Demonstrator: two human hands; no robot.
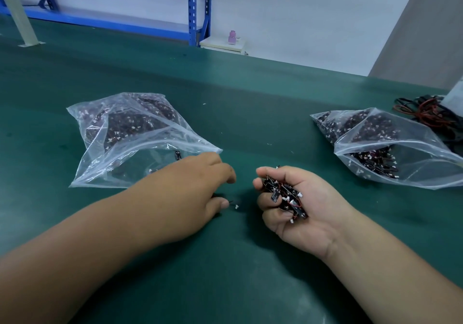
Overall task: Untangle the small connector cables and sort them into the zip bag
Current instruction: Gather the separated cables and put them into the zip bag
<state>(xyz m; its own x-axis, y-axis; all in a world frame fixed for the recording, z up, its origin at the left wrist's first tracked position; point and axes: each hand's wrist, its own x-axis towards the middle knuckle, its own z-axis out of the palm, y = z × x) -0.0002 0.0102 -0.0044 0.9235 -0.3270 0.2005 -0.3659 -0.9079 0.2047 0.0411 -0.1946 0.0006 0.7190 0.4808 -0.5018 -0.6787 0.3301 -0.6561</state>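
Connector cables being sorted on the green counter (250, 103), between two bags.
The right hand (300, 218), palm up at 5 o'clock, curls its fingers (264, 202) round a clump of cables (285, 196). The left hand (198, 193), palm down at 7 o'clock, bends over a single cable (235, 206); whether it pinches it I cannot tell. The left zip bag (100, 163) lies open at 9 o'clock and the right zip bag (426, 168) at 3 o'clock.
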